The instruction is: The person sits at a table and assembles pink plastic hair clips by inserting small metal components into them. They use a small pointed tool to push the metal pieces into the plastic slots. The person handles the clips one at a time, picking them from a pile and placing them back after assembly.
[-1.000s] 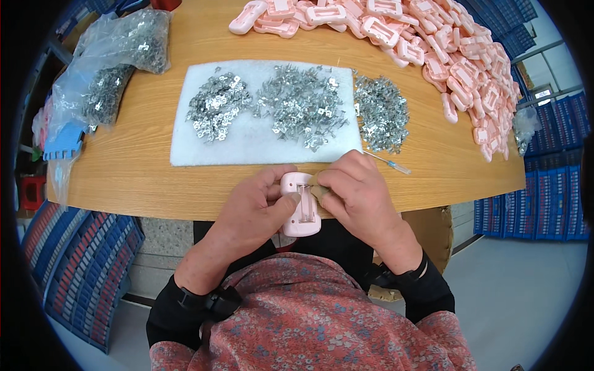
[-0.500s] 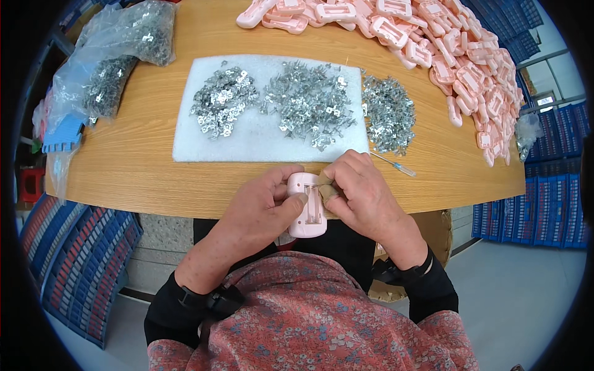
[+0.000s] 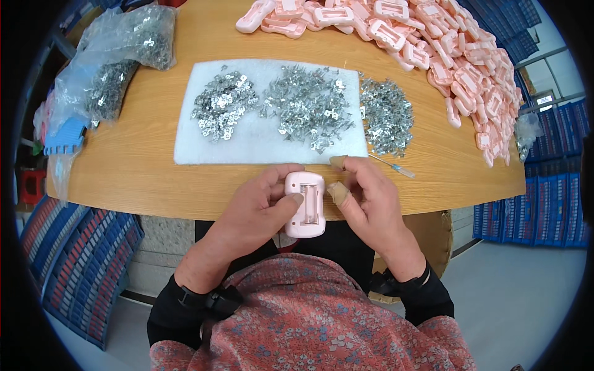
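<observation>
1 pink casing point(image 3: 311, 209) at the frame's centre, between 2 hands, left hand point(image 3: 250, 207) clasping its left side, right hand point(image 3: 377, 207) just right of it, thumb and forefinger parted, empty

Pink casing point(image 3: 305, 213), open compartment point(image 3: 311, 206) facing up

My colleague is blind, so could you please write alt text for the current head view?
A person's left hand holds a slotted pink casing; the right hand is open beside it. Beyond, on a wooden table, small metal pieces lie in three piles, two on a white sheet, with pink casings heaped upper right.
</observation>
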`<state>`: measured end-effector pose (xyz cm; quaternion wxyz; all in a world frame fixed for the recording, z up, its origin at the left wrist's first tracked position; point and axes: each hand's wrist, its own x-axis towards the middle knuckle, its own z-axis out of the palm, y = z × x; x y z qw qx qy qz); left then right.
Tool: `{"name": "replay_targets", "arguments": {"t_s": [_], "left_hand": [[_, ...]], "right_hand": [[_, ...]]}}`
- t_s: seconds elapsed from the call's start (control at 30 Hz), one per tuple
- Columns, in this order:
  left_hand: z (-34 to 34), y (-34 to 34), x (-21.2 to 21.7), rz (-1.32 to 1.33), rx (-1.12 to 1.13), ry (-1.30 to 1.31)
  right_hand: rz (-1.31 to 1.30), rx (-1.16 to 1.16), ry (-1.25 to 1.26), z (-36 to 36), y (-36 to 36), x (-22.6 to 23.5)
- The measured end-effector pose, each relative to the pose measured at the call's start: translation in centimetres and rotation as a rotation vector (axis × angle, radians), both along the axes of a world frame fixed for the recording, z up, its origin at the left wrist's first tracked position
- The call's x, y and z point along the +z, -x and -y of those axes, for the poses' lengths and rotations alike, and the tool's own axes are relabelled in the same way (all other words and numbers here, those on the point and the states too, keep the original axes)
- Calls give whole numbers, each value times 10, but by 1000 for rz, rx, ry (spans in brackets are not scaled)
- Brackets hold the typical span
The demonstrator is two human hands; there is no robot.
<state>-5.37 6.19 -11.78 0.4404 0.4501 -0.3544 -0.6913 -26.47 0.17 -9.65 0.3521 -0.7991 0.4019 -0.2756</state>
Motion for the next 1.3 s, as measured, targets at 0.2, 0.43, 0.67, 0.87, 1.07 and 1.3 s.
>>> {"name": "replay_targets", "arguments": {"t_s": [0.2,0.43,0.67,0.87,1.07,1.3], "left_hand": [[-6,-6,15,-129,-75,36],[-5,1,27,589,-120,288],[-8,3,18,421,-19,326],[-5,-13,6,-454,6,-78],[-8,-9,13,-776,7,-284],[-10,-8,-6,-842,-162,-236]], "right_hand": [[440,58,-833,-6,-5,-1],[428,36,-895,-14,-7,3],[432,33,-812,-18,-13,11],[455,30,-597,-16,-19,1],[503,151,-695,-10,-32,6],[457,197,-783,2,-23,-11]]}}
